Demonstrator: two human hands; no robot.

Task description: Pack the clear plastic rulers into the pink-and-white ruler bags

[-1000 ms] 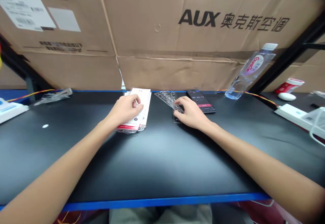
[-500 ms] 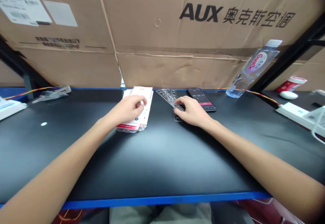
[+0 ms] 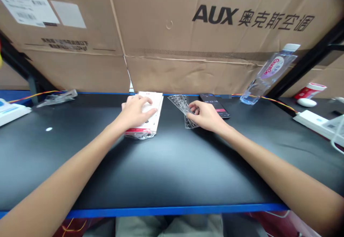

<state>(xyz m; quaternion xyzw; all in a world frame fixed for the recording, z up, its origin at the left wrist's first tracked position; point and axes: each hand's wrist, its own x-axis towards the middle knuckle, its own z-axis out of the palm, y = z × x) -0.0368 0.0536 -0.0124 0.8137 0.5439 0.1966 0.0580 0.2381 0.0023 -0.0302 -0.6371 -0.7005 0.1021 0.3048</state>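
Observation:
My left hand lies over a stack of flat white packets with red print at the near end and clear wrapping. Its fingers are spread, the thumb stretched across the top and some fingertips over the left edge. To the right, my right hand has curled fingers and a thumb at the right edge of thin clear plastic strips with cut-out patterns. The strips overlap in a fan on the black table. Just behind that hand lies a phone with a running timer, partly covered by the hand.
A large cardboard box walls off the back. At the back right a clear bottle leans. Power strips lie far right and far left. Crumpled clear plastic and a small white disc lie on the left.
My left hand has opened from a pinch and shifted left over the packets, which now sit more evenly stacked. My right hand has moved slightly right, still at the plastic strips.

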